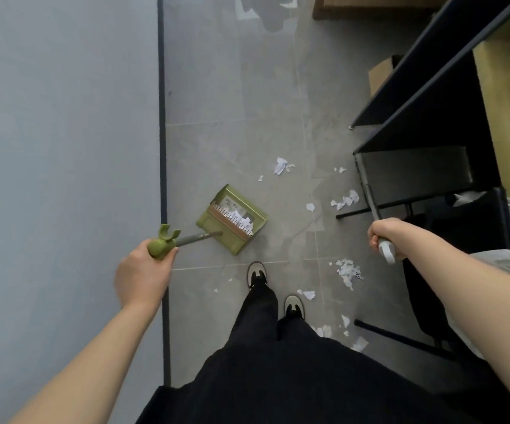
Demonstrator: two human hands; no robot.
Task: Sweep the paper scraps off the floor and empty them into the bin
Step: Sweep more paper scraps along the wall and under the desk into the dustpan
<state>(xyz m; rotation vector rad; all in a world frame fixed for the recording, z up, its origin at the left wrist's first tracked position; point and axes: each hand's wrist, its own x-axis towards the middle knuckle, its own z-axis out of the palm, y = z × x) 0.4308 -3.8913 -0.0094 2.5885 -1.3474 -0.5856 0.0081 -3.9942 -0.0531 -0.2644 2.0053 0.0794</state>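
The person is standing over the green dustpan, which is sitting on the grey floor just ahead of their forward shoe. Their left hand is curling around the green knob at the top of the dustpan's long handle, apparently so the pan can be steered without stooping. A few white scraps are already lying inside the dustpan, against its comb teeth.

Their right hand is closing around the pale grip of the broom handle, which is running away from the dustpan toward the black shelving; the brush end is hidden under the shelf frame, so I cannot tell where it is touching down. It looks as if it is reaching for scraps lodged under there.

Most paper scraps are still lying loose on the shelving side of the dustpan: one cluster beyond its mouth, another by the shelf leg, more nearer the shoes. The sweeping seems only partly done. A black bin with a pale liner is standing past the shelving, well apart from the dustpan.
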